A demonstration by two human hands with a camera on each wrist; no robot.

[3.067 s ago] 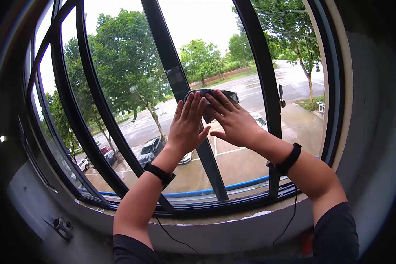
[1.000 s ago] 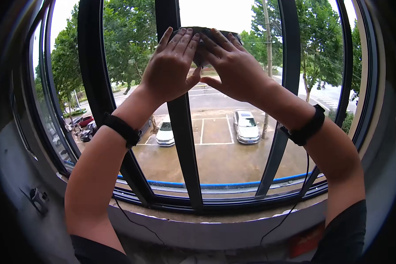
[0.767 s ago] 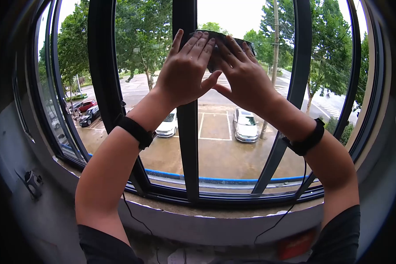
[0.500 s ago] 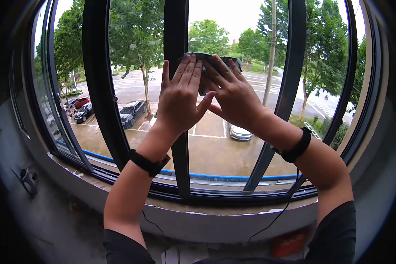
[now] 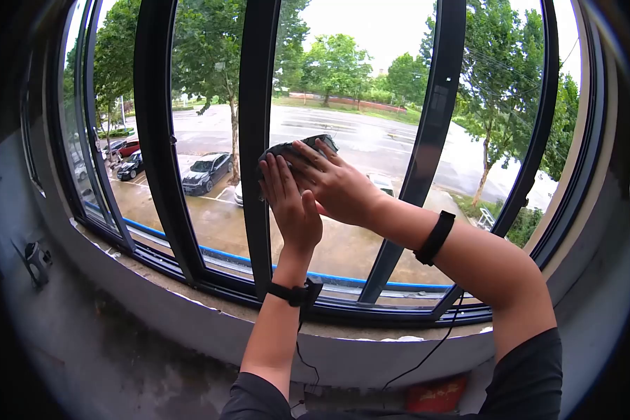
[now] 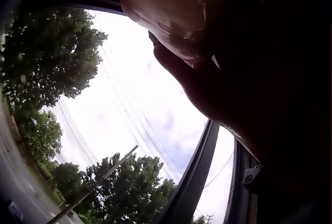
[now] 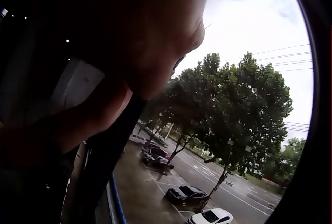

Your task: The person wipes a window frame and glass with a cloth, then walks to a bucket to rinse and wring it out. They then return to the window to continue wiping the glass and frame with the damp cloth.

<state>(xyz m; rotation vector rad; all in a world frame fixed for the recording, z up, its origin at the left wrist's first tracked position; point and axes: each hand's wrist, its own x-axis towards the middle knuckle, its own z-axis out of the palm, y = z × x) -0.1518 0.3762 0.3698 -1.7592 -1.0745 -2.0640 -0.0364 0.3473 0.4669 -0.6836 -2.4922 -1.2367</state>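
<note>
A dark grey folded cloth point(image 5: 281, 149) lies against the window glass, its left end overlapping the dark upright frame bar point(image 5: 256, 91) in the head view. My right hand point(image 5: 343, 190) presses on the cloth from the right with its fingers stretched out. Below it, my left hand point(image 5: 294, 213) points upward, straight fingertips on the cloth's lower left part and thumb raised. The two hands overlap closely. In the left wrist view the hands point(image 6: 174, 19) are mostly dark outlines against the sky. Wet-looking skin shows there. The cloth's middle is hidden under the fingers.
Another dark frame bar point(image 5: 434, 119) stands right of the hands. Below runs the sill point(image 5: 336, 332) with rough, chipped edges. Thin cables point(image 5: 427, 357) hang from the wristbands point(image 5: 435, 238). A red object point(image 5: 437, 394) lies low under the sill. Outside are parked cars and trees.
Both hands have slid the cloth down and leftward over the glass, onto the frame bar. The left forearm has swung inward to the right. My fingers stay straight, and the head view has shifted.
</note>
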